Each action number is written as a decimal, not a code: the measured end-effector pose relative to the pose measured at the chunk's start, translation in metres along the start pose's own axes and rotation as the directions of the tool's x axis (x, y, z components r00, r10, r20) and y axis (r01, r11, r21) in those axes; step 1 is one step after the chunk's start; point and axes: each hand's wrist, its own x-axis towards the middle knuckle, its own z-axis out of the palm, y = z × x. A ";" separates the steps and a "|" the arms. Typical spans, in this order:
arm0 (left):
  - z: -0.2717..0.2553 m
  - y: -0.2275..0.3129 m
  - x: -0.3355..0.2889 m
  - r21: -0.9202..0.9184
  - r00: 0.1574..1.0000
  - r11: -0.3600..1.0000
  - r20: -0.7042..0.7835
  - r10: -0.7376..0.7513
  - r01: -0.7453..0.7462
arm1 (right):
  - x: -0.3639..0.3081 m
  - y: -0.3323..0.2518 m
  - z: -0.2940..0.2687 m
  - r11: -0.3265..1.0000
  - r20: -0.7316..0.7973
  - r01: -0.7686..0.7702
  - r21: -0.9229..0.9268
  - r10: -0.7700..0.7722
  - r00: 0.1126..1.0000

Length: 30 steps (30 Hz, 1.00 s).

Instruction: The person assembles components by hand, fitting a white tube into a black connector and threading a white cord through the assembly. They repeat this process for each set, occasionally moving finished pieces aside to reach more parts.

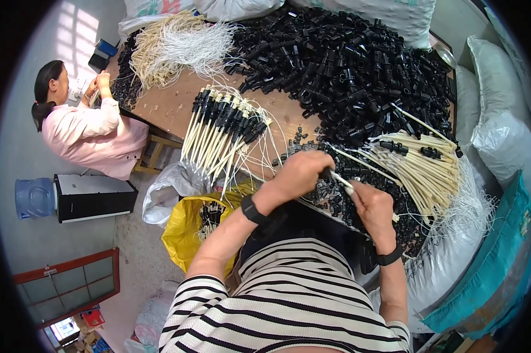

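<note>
My left hand (303,172) is closed at the near edge of the table, pinched on a small black plastic fitting, mostly hidden by the fingers. My right hand (373,209) grips a thin cream-coloured rod (342,180). The rod's upper end points into my left fingers, meeting the black fitting there. Beneath both hands lie scattered small black parts (330,197). Just beyond my right hand is a bundle of cream rods (421,173) with white strings. Left of my left hand lie rods fitted with black pieces (221,126).
A large heap of black plastic fittings (336,65) covers the table's far side, beside a pile of cream rods and white strings (183,47). A yellow bag (186,226) stands below the table edge. Stuffed sacks (503,112) line the right. Another person (86,129) sits at the far left.
</note>
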 end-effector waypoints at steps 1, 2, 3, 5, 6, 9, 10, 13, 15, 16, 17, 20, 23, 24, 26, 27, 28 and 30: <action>0.006 0.007 0.003 0.031 0.990 0.990 0.011 0.140 -0.141 | 0.002 -0.004 0.002 0.998 0.020 0.042 -0.037 -0.041 0.999; 0.015 0.023 0.002 0.144 0.994 0.989 0.110 0.014 -0.030 | 0.001 -0.004 0.008 0.994 0.045 0.061 -0.093 -0.057 0.997; 0.021 0.028 0.003 0.172 0.992 0.985 0.123 0.009 -0.030 | -0.002 -0.004 0.013 0.986 0.071 0.081 -0.147 -0.072 0.995; 0.020 0.011 -0.002 0.061 0.998 0.996 -0.020 0.059 -0.057 | 0.005 -0.015 -0.008 0.957 0.081 0.077 -0.279 -0.056 0.995; 0.016 0.001 -0.005 0.122 0.991 0.990 -0.102 0.087 -0.074 | 0.007 -0.015 -0.020 0.940 0.076 0.035 -0.339 -0.010 0.997; 0.003 0.000 -0.006 0.286 0.958 0.951 -0.220 0.182 -0.115 | -0.002 0.013 -0.034 0.923 0.053 -0.156 -0.350 0.187 0.981; 0.003 0.019 0.002 0.346 0.963 0.922 -0.138 0.232 -0.172 | 0.000 0.014 -0.029 0.926 -0.065 -0.119 -0.358 0.102 0.993; 0.009 0.063 0.011 0.452 0.920 0.828 -0.036 0.390 -0.333 | 0.007 -0.005 -0.017 0.926 -0.100 -0.025 -0.377 -0.014 0.995; -0.002 0.055 0.007 0.329 0.968 0.921 -0.061 0.243 -0.210 | 0.016 -0.002 -0.029 0.888 -0.073 0.044 -0.459 -0.087 0.994; -0.004 0.036 0.001 0.223 0.969 0.964 -0.164 0.184 -0.145 | 0.016 0.003 -0.033 0.895 -0.130 -0.044 -0.443 -0.016 0.991; -0.012 0.023 0.000 0.259 0.958 0.953 -0.193 0.211 -0.158 | 0.016 0.006 -0.035 0.895 -0.190 -0.139 -0.425 0.062 0.980; -0.006 0.053 0.002 0.449 0.968 0.871 -0.046 0.247 -0.201 | 0.021 -0.003 -0.020 0.974 -0.136 -0.134 -0.182 0.110 0.985; -0.001 0.062 0.000 0.449 0.970 0.862 0.052 0.237 -0.235 | 0.023 -0.006 -0.012 0.987 -0.092 0.024 0.157 -0.009 0.996; -0.002 0.040 -0.005 0.319 0.983 0.932 -0.012 0.182 -0.169 | 0.017 0.010 -0.012 0.950 -0.092 0.056 0.307 -0.029 0.995; -0.012 0.006 -0.024 0.217 0.995 0.971 -0.036 -0.095 0.101 | 0.008 0.024 -0.027 0.528 0.034 -0.125 0.840 0.178 0.983; -0.016 -0.003 -0.029 0.254 0.956 0.924 -0.008 -0.292 0.284 | 0.000 0.036 -0.028 0.108 0.072 -0.102 0.989 0.252 0.965; -0.012 -0.003 -0.031 0.250 0.956 0.925 -0.006 -0.295 0.287 | 0.003 0.028 -0.035 0.009 -0.009 0.007 1.000 0.190 0.982; -0.007 -0.006 -0.029 -0.041 0.890 0.895 -0.089 -0.447 0.445 | 0.015 0.000 -0.031 0.565 0.017 -0.090 0.820 0.133 0.991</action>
